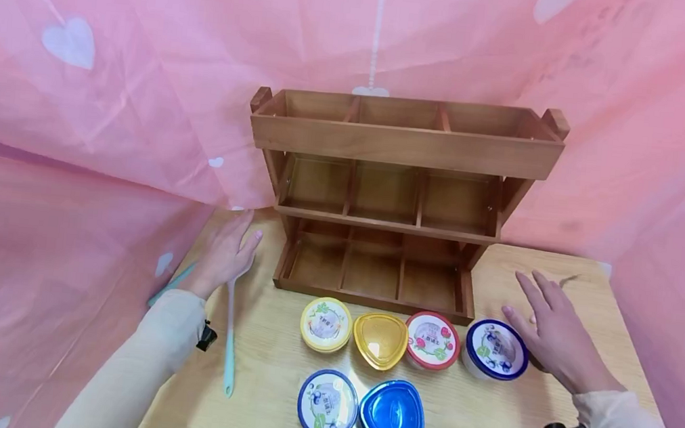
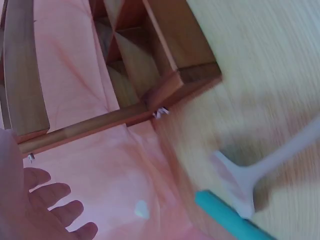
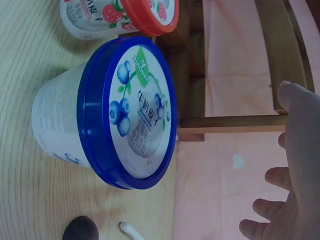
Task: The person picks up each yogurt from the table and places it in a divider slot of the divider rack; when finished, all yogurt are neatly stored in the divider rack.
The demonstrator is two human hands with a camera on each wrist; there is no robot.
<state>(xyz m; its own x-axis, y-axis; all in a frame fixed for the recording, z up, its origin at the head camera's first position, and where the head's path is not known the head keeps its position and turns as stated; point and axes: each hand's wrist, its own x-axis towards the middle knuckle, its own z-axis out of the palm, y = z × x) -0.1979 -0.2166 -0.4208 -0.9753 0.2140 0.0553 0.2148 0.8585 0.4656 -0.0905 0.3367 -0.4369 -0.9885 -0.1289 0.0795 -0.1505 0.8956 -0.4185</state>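
Note:
My left hand [image 1: 224,258] hovers with fingers extended at the left of a three-tier wooden rack [image 1: 406,148], holding nothing. Below it lies a long utensil [image 1: 229,347] with a pale green handle; its whitish head [image 2: 242,182] shows in the left wrist view, apart from the fingers. A teal bar [image 1: 172,284] is partly hidden by that hand. My right hand [image 1: 561,335] is held spread and bare on the right side. Nearest to it stands a round tub with a blue lid [image 1: 497,350] and blueberry pictures; in the right wrist view the fingers are clear of it.
Along the rack's front stand a yellow-lidded round tub [image 1: 326,325], a yellow rounded-triangle container [image 1: 380,341] and a red-lidded tub [image 1: 432,341]. Nearer are another blue-lidded tub [image 1: 328,406] and a blue rounded-triangle container [image 1: 393,419]. A dark rounded object [image 3: 81,229] lies at right. Pink cloth [image 1: 165,76] surrounds the table.

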